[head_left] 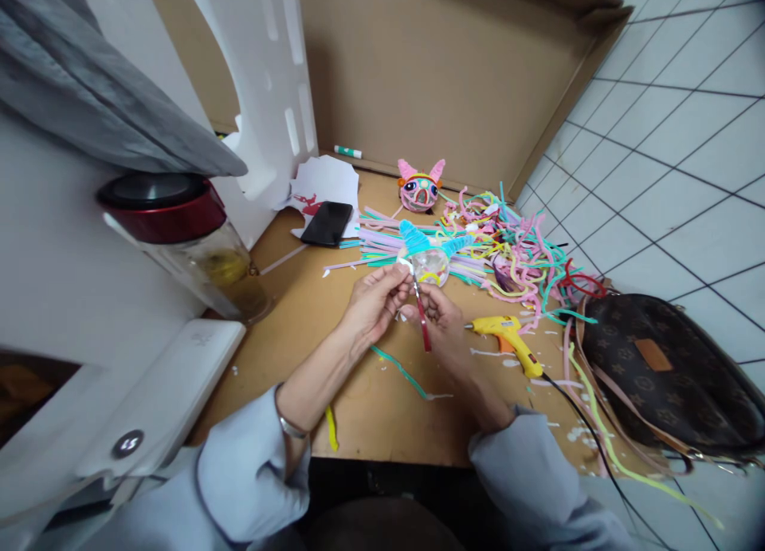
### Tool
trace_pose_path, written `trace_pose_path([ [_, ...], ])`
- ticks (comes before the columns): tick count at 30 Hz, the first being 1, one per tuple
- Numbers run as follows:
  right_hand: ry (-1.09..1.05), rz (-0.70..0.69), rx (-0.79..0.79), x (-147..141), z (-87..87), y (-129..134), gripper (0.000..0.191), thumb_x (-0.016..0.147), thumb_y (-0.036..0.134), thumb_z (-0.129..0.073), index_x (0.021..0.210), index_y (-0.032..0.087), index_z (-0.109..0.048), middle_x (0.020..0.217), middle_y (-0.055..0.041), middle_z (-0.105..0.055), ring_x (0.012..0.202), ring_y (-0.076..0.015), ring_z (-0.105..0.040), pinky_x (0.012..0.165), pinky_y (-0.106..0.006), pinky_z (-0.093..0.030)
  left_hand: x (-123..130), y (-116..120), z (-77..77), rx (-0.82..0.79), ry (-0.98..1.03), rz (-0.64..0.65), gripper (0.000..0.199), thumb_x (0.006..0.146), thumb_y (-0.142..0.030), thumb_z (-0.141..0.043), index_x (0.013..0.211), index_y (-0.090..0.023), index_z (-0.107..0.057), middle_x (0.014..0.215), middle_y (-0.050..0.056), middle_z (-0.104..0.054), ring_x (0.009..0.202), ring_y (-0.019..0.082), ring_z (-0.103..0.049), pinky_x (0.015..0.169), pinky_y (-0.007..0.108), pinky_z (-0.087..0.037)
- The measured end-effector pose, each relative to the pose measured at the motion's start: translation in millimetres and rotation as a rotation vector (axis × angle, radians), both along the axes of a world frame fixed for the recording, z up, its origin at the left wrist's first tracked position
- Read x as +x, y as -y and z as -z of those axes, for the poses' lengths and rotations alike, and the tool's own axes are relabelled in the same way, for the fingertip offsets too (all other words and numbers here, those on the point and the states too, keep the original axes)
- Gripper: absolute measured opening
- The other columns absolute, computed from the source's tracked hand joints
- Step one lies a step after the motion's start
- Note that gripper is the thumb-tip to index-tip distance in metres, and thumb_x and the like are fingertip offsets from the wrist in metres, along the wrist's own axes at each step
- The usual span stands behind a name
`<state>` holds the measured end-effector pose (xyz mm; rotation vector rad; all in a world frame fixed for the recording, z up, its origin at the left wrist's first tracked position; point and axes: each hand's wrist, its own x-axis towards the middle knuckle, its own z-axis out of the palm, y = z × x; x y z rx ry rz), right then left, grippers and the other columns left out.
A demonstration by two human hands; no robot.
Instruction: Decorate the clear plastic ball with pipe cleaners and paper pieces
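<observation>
My left hand [379, 300] is closed with its thumb and finger pinching a small white piece [406, 265]. In my right hand [439, 316] is a slim tool with a dark red handle [424, 324] and a metal upper part that reaches the white piece; it looks like scissors or tweezers. Just beyond my fingers sits a clear round craft piece [431, 265] with blue fuzzy ears and a yellow curved strip. Behind it stands a finished-looking pink-eared figure [418, 190] with eyes. A teal fuzzy stem [400, 366] lies below my hands.
Right of my hands lie a yellow glue gun [508, 336] and a brown patterned bag [669, 367]. Fuzzy stems [519, 256] heap at the back right. A phone [327, 223] rests on white paper [335, 180]. At left stands a red-lidded glass jar [197, 240].
</observation>
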<state>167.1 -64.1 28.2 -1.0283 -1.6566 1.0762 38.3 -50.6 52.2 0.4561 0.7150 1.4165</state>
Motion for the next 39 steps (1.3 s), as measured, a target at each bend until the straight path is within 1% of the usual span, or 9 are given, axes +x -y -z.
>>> trace_pose_path([
  [7, 0.001, -0.006, 0.012, 3.8, -2.5, -0.1, 0.033, 0.079, 0.050, -0.072, 0.096, 0.022, -0.064, 0.063, 0.0060, -0.042, 0.057, -0.0103, -0.040, 0.053, -0.024, -0.034, -1.9, -0.7, -1.9, -0.028, -0.010, 0.009, 0.026, 0.060, -0.019, -0.087, 0.067, -0.011, -0.064, 0.058, -0.002, -0.063, 0.049, 0.002, -0.054, 0.049, 0.010, -0.044],
  [16, -0.038, -0.020, -0.035, 8.6, -6.5, -1.4, 0.040, 0.072, 0.051, -0.078, 0.094, 0.020, -0.065, 0.061, 0.0066, -0.040, 0.056, -0.0089, -0.037, 0.051, -0.023, -0.030, -5.3, -1.9, 0.0, 0.061, -0.105, 0.009, 0.033, 0.050, -0.027, -0.092, 0.064, -0.011, -0.066, 0.058, -0.002, -0.064, 0.048, 0.002, -0.053, 0.048, 0.012, -0.044],
  [21, 0.002, -0.028, -0.028, 12.8, -8.0, -4.8, 0.040, 0.070, 0.049, -0.079, 0.093, 0.019, -0.065, 0.062, 0.0070, -0.039, 0.055, -0.0083, -0.036, 0.050, -0.023, -0.029, -6.8, -2.9, 2.0, 0.082, -0.118, 0.035, 0.034, 0.052, -0.028, -0.091, 0.067, -0.011, -0.066, 0.061, -0.001, -0.064, 0.051, 0.003, -0.053, 0.051, 0.013, -0.044],
  [24, -0.009, -0.048, -0.049, 13.8, -8.5, -6.6, 0.041, 0.068, 0.049, -0.081, 0.092, 0.020, -0.064, 0.061, 0.0072, -0.042, 0.054, -0.0086, -0.038, 0.049, -0.023, -0.030, -7.3, -3.2, 2.2, 0.083, -0.140, 0.036, 0.034, 0.052, -0.029, -0.090, 0.068, -0.011, -0.065, 0.062, -0.001, -0.064, 0.052, 0.003, -0.053, 0.052, 0.014, -0.044],
  [26, -0.066, -0.020, -0.041, 14.7, -10.3, -7.5, 0.040, 0.068, 0.047, -0.080, 0.093, 0.021, -0.063, 0.061, 0.0070, -0.045, 0.054, -0.0089, -0.041, 0.050, -0.023, -0.033, -7.3, -2.9, 1.9, 0.080, -0.174, 0.032, 0.036, 0.051, -0.031, -0.090, 0.069, -0.012, -0.066, 0.064, -0.001, -0.064, 0.052, 0.003, -0.052, 0.052, 0.016, -0.044],
  [28, -0.155, 0.055, -0.026, 16.9, -13.7, -8.5, 0.041, 0.069, 0.044, -0.081, 0.097, 0.023, -0.060, 0.064, 0.0066, -0.051, 0.056, -0.0096, -0.046, 0.052, -0.023, -0.037, -7.0, -1.7, 1.6, 0.096, -0.258, 0.023, 0.036, 0.051, -0.035, -0.088, 0.068, -0.012, -0.066, 0.063, -0.001, -0.063, 0.052, 0.005, -0.051, 0.052, 0.018, -0.043],
  [31, -0.288, 0.139, -0.019, 22.3, -19.9, -10.9, 0.047, 0.066, 0.037, -0.082, 0.103, 0.025, -0.055, 0.075, 0.0042, -0.064, 0.062, -0.0112, -0.055, 0.058, -0.024, -0.044, -6.1, 1.5, 1.8, 0.161, -0.497, 0.047, 0.033, 0.058, -0.040, -0.082, 0.068, -0.013, -0.066, 0.057, -0.003, -0.057, 0.050, 0.006, -0.047, 0.050, 0.020, -0.038],
  [34, -0.329, 0.132, -0.027, 26.8, -23.6, -13.5, 0.051, 0.063, 0.035, -0.084, 0.101, 0.025, -0.053, 0.081, 0.0015, -0.071, 0.067, -0.0134, -0.062, 0.062, -0.025, -0.048, -4.9, 4.6, 3.2, 0.239, -0.714, 0.131, 0.030, 0.066, -0.043, -0.075, 0.070, -0.014, -0.066, 0.056, -0.003, -0.055, 0.050, 0.007, -0.043, 0.050, 0.021, -0.033],
  [39, -0.312, 0.113, -0.045, 28.8, -23.6, -15.1, 0.054, 0.059, 0.035, -0.087, 0.099, 0.025, -0.054, 0.072, 0.0034, -0.070, 0.064, -0.0144, -0.064, 0.064, -0.028, -0.051, -4.9, 6.0, 8.2, 0.379, -0.913, 0.217, 0.027, 0.074, -0.041, -0.066, 0.073, -0.014, -0.067, 0.064, -0.001, -0.059, 0.057, 0.009, -0.046, 0.057, 0.023, -0.033],
])
